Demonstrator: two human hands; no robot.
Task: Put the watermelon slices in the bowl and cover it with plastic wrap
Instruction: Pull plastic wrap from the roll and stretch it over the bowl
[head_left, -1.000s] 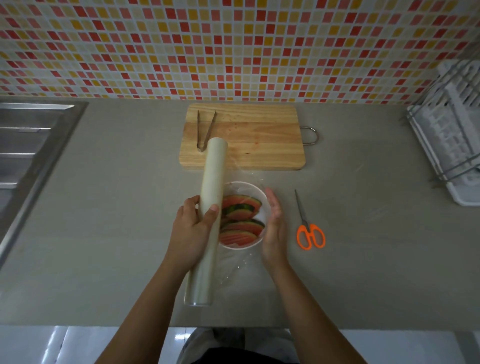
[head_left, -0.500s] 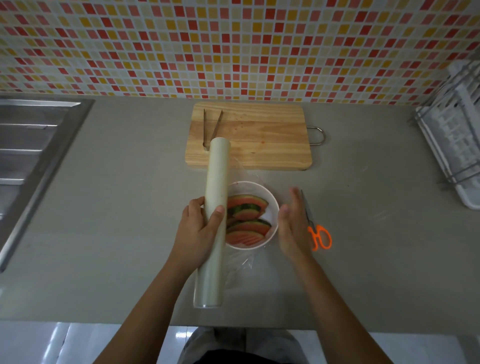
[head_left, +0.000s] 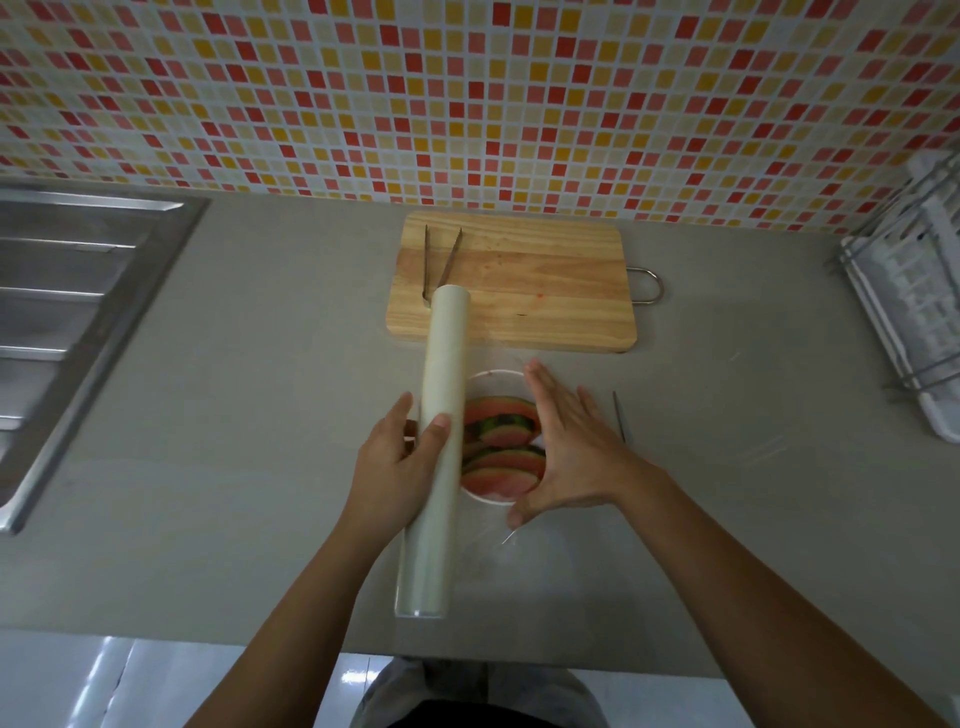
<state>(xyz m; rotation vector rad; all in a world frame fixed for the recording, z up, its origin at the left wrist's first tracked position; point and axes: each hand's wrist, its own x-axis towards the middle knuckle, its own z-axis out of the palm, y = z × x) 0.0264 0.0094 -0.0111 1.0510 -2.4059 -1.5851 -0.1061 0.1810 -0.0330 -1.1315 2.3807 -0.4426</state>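
Observation:
A white bowl (head_left: 493, 377) sits on the grey counter and holds several watermelon slices (head_left: 501, 460). My left hand (head_left: 400, 462) grips a long roll of plastic wrap (head_left: 436, 447) that lies along the bowl's left side, pointing away from me. A clear sheet of wrap (head_left: 524, 540) stretches from the roll across the bowl and hangs wrinkled at its near side. My right hand (head_left: 566, 447) lies flat with fingers spread over the bowl's right half, on top of the sheet.
A wooden cutting board (head_left: 519, 283) with metal tongs (head_left: 439, 260) lies behind the bowl. A scissors blade (head_left: 619, 415) shows right of my right hand. A steel sink (head_left: 67, 322) is at the left, a white dish rack (head_left: 914, 322) at the right.
My right hand has moved left from the bowl's right side to lie flat over the bowl, hiding the orange scissor handles. The left hand still holds the roll.

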